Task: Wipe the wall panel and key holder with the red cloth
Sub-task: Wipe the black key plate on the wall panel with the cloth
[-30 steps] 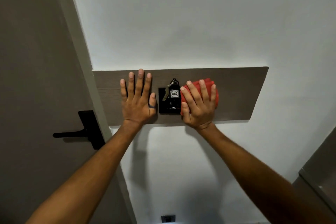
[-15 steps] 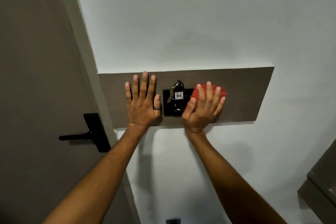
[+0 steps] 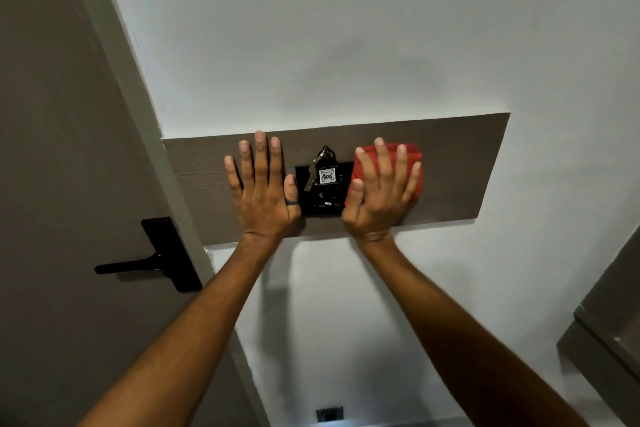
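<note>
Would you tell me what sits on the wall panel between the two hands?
In the head view, the black key holder with a hanging key bunch tagged 406 lies between the left hand and the right hand, which presses the red cloth.

Right hand (image 3: 381, 198) presses red cloth (image 3: 412, 163) on wall panel (image 3: 457, 166) (beside key holder (image 3: 323, 198)); left hand (image 3: 265, 194) lies flat.
</note>
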A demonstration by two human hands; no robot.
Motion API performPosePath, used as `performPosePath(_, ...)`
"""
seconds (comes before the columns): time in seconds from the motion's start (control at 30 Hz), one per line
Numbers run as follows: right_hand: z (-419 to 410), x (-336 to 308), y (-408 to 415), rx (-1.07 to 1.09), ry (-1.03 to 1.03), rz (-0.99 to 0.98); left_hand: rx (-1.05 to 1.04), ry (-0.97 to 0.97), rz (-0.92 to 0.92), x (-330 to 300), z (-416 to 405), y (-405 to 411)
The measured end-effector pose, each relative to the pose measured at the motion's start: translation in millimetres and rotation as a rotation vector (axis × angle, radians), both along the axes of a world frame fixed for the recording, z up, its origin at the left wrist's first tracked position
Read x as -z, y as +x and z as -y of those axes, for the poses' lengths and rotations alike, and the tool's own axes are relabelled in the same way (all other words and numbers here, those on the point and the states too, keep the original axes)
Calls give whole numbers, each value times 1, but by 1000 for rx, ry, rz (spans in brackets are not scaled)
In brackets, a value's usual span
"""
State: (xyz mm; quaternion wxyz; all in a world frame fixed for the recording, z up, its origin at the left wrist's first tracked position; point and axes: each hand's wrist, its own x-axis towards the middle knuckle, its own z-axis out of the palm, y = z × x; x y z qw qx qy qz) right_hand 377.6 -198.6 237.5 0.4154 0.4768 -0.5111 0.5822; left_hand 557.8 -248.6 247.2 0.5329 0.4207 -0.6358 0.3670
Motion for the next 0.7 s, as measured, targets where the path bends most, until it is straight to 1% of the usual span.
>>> performPosePath(0.03, 1, 8, 16, 2, 1, 39, 0, -4, -2, 0, -2, -1)
performPosePath(0.07, 1, 12, 20, -21, 3, -38, -2, -5, -2, -1, -2, -2)
performPosePath(0.13, -2, 11, -10, -74, 30, -289, 1, 7, 13, 0, -2, -1)
performPosePath(0.17, -3, 9, -24, -56, 22, -284, -7, 8, 16, 1, -2, -1)
performPosePath(0.2, -1, 7, -24, -25, 17, -182, -17, 3, 16, 1, -1, 0)
performPosePath(0.23, -3, 8, -13, -8, 13, -14, -9, 3, 11, 0, -1, -1)
performPosePath(0.27, -3, 13, 6, 17, 10, 99, 3, 3, 4, 0, -2, -1)
performPosePath(0.3, -3, 19, 22, 16, 11, 110, 7, 0, 3, -1, -2, -1)
performPosePath(0.33, -3, 25, 25, -19, 6, 22, 7, 3, 9, 0, -3, 0)
performPosePath(0.4, -4, 20, -5, -81, 16, -234, 1, 17, 21, 1, -2, 1)
performPosePath(0.43, -3, 17, -22, -70, -4, -249, -9, 19, 24, 2, -2, 1)
performPosePath(0.47, -1, 14, -24, -38, -5, -177, -12, 17, 22, 2, -2, 1)
performPosePath(0.53, -1, 18, 3, -2, 7, 76, 8, 15, 20, 1, -1, 0)
performPosePath(0.57, 0, 24, 21, 2, 6, 110, 14, 13, 20, 1, -2, 0)
performPosePath(0.6, 1, 28, 28, -30, 1, 64, 16, 11, 20, 1, -2, 1)
performPosePath(0.67, -3, 24, 5, -89, 4, -186, 17, 19, 19, 2, -1, 2)
performPosePath(0.7, -2, 20, -17, -76, -8, -288, 14, 19, 19, 2, -1, 2)
